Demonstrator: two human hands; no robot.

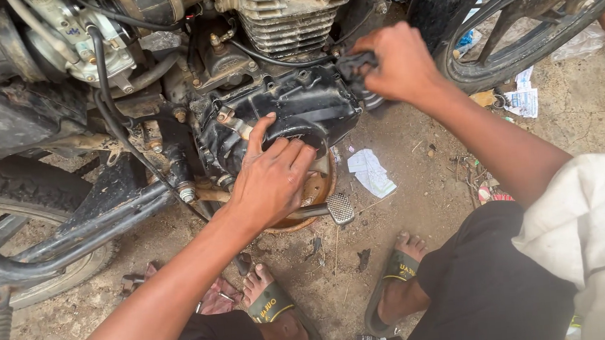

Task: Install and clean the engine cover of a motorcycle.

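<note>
Your left hand (269, 183) lies flat, fingers spread, on the black engine side cover (291, 114) low on the motorcycle, hiding its middle and gripping nothing. Your right hand (398, 60) closes its grip on a dark rag (353, 65) at the cover's upper right corner. The rusty pan (316, 190) beneath is mostly hidden; the foot peg (340, 208) shows.

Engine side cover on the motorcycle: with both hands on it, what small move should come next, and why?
Probably a gentle, even pull of the black engine cover straight off the engine. The left hand lies flat on its face and the right hand grips its far edge with a dark rag, and a rusty pan sits below. Whether any bolts remain cannot be seen.
</note>
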